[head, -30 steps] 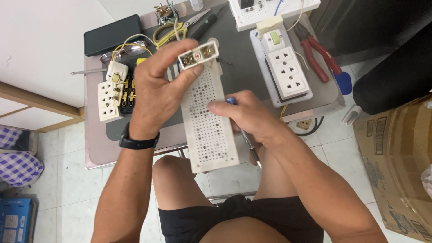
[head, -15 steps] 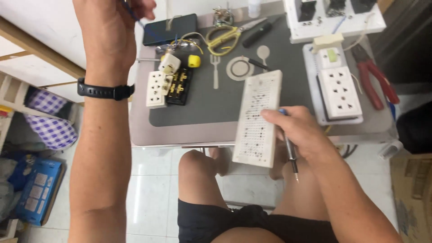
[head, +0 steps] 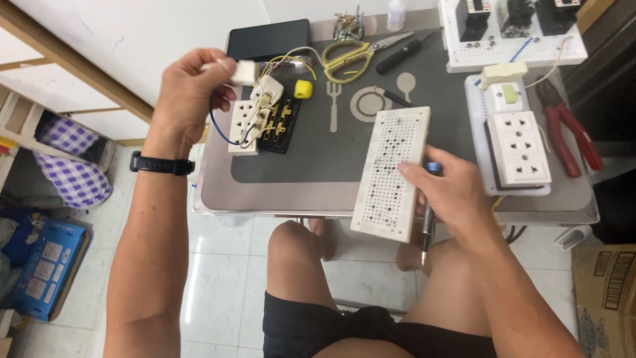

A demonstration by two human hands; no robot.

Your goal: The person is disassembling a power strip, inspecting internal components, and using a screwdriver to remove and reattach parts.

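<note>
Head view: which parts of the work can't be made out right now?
- Small white part: held in left hand, mostly covered by fingers.
- Screwdriver: grip hidden in right hand.
- Perforated white board: underside faces away.
- Breadboard: cut off by the top edge.

Open mat [head: 318, 149] between socket parts [head: 255, 119] and perforated board [head: 392, 174].

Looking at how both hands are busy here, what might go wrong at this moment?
The right hand grips a white perforated board and a screwdriver together; the board overhangs the table edge and might slip toward the knees, and the tip points down near the thigh. The left hand lifts a small white part above a loose socket trailing a blue wire; a snag could drag the socket.
</note>
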